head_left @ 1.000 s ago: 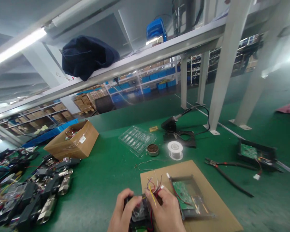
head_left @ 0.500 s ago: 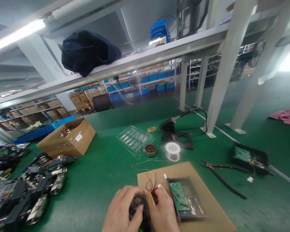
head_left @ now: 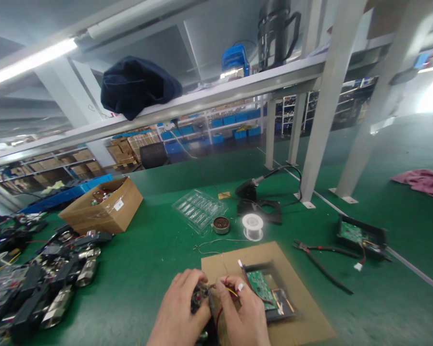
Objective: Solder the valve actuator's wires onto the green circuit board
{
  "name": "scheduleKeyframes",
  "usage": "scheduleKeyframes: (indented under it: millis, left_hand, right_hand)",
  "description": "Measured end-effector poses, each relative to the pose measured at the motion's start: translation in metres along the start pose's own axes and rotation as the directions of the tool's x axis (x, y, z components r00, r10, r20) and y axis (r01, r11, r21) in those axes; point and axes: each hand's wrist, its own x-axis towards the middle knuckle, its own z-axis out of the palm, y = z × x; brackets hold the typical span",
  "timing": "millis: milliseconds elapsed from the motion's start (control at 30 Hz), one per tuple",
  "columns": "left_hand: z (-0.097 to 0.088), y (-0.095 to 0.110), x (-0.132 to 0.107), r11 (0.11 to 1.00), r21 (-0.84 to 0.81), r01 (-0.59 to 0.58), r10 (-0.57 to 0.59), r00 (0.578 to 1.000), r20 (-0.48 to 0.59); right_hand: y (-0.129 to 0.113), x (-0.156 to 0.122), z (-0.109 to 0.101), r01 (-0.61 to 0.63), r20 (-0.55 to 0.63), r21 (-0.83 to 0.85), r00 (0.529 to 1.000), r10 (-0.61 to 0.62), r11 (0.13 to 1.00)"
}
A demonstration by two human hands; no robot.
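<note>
Head view: at the near edge of a green bench [head_left: 159, 250], two bare hands hold a small dark wired part [head_left: 203, 299] between them, just above the near left corner of a brown cardboard sheet [head_left: 296, 293]. The left hand [head_left: 178, 315] wraps the part from the left, its grip closed on it. The right hand [head_left: 242, 317] closes on it from the right, pinching red and yellow wires [head_left: 226, 287] at the top of the part. The part is blurred, so its exact kind cannot be told.

Judging by the loose wires, the wiring work looks to be midway: the part is not joined to anything visible.

Just right of the hands, on the cardboard, lies an open black case with a green circuit board [head_left: 261, 288]. Farther off stand a solder spool [head_left: 253, 225], a small round tin [head_left: 221, 224], a clear plastic tray [head_left: 199, 208] and a soldering iron in its stand [head_left: 256, 197]; nothing is in use there. Pliers [head_left: 321, 262] lie to the right, with a second black case [head_left: 361, 235] beyond them. At the far left sit an open cardboard box [head_left: 101, 211] and a heap of black and metal parts [head_left: 39, 288]. A dark cloth [head_left: 139, 91] lies on the overhead shelf.
</note>
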Motion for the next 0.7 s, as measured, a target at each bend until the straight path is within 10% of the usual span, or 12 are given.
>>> scheduleKeyframes:
  millis: [700]
  left_hand:
    - [-0.003,0.028,0.015,0.999,-0.010,0.053,-0.053,0.999,0.003]
  right_hand:
    - [-0.019,-0.003,-0.041,0.108,0.087,-0.082,0.991,-0.101,0.991]
